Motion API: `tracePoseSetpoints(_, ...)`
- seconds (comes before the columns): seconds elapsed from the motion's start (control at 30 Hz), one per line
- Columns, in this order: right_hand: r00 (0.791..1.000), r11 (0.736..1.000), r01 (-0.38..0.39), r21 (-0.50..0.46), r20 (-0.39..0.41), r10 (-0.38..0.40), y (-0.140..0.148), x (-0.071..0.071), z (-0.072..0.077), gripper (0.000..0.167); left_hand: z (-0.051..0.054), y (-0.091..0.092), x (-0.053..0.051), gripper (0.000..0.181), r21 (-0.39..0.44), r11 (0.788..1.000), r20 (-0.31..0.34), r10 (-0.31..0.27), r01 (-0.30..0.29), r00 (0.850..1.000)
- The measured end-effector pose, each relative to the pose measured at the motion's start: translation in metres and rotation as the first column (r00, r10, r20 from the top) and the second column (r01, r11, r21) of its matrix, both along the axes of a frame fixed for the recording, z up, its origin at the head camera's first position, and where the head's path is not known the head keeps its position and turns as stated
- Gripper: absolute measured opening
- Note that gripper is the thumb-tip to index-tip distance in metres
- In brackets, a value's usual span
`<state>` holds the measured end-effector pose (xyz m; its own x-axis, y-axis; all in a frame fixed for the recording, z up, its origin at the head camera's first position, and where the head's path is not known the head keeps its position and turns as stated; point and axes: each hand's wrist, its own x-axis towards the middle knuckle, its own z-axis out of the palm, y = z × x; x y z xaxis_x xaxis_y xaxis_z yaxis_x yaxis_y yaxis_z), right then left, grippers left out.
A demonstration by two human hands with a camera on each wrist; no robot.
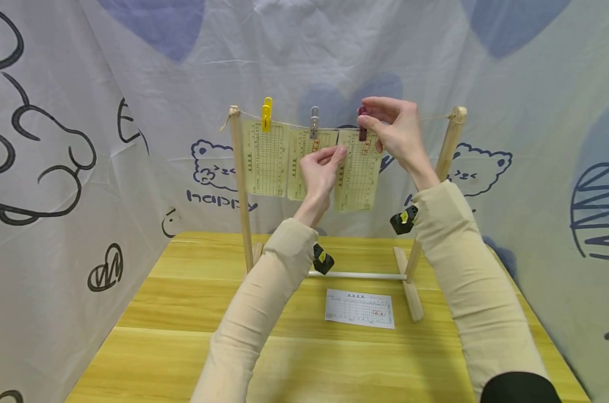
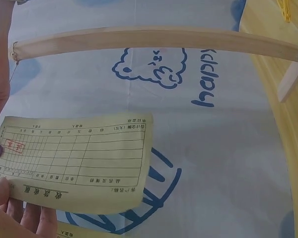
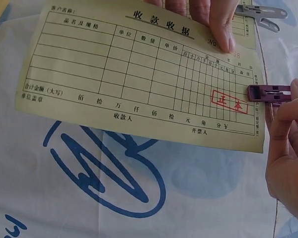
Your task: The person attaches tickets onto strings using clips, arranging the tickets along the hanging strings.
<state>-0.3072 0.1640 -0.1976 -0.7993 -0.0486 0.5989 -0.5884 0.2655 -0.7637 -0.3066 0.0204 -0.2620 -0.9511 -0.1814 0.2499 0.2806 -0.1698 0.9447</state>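
Observation:
A yellowish receipt slip (image 1: 357, 182) hangs from the string (image 1: 432, 118) on the right side of the row. My left hand (image 1: 318, 172) pinches its upper left edge between thumb and fingers. At the top edge, my right hand (image 1: 399, 130) pinches the handles of a purple clothespin (image 3: 260, 93), whose jaws sit over the slip's printed end and the string. Two similar receipt slips hang to the left: one (image 1: 266, 168) under a yellow clothespin (image 1: 266, 115), the other (image 1: 297, 173) under a grey clothespin (image 1: 314, 124), partly covered by my left hand.
The string runs between two wooden posts (image 1: 242, 196) joined low down by a white rod (image 1: 357, 275). A white printed slip (image 1: 360, 308) lies on the wooden table (image 1: 183, 336) in front of the rack. A patterned cloth (image 1: 148, 112) surrounds the table.

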Motion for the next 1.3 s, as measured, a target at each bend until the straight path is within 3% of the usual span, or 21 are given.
tracePoseSetpoints(0.43,0.999,1.0,0.008,0.02,0.042,-0.009,0.0,0.0,0.0,0.042,-0.001,-0.003,0.002,0.027,0.001,1.0,0.004,0.008,-0.008,1.0)
tracePoseSetpoints(0.63,0.999,1.0,-0.002,0.009,0.04,0.002,0.001,0.003,-0.001,0.044,-0.009,-0.007,0.005,0.023,-0.033,0.999,-0.053,0.024,-0.026,0.998)
tracePoseSetpoints(0.9,0.994,1.0,-0.008,-0.027,-0.109,0.005,0.011,0.025,-0.01,0.041,-0.028,-0.024,0.019,0.02,-0.087,0.992,-0.158,0.076,-0.09,0.984)
tracePoseSetpoints(1.0,0.985,0.998,-0.017,-0.059,-0.174,0.006,0.017,0.039,-0.022,0.039,-0.04,-0.034,0.028,0.021,-0.111,0.99,-0.191,0.069,-0.092,0.979)
tracePoseSetpoints(1.1,0.972,0.991,-0.065,-0.118,-0.23,0.036,0.026,0.053,-0.043,0.036,-0.057,-0.042,0.037,0.023,-0.124,0.99,-0.177,0.045,-0.067,0.983)
tracePoseSetpoints(1.2,0.965,0.971,-0.128,-0.203,-0.252,0.074,0.037,0.062,-0.073,0.033,-0.079,-0.048,0.043,0.024,-0.142,0.989,-0.138,0.022,-0.042,0.99)
tracePoseSetpoints(1.3,0.978,0.946,-0.127,-0.298,-0.195,0.07,0.05,0.067,-0.114,0.032,-0.103,-0.052,0.046,0.023,-0.161,0.987,-0.091,0.007,-0.022,0.996)
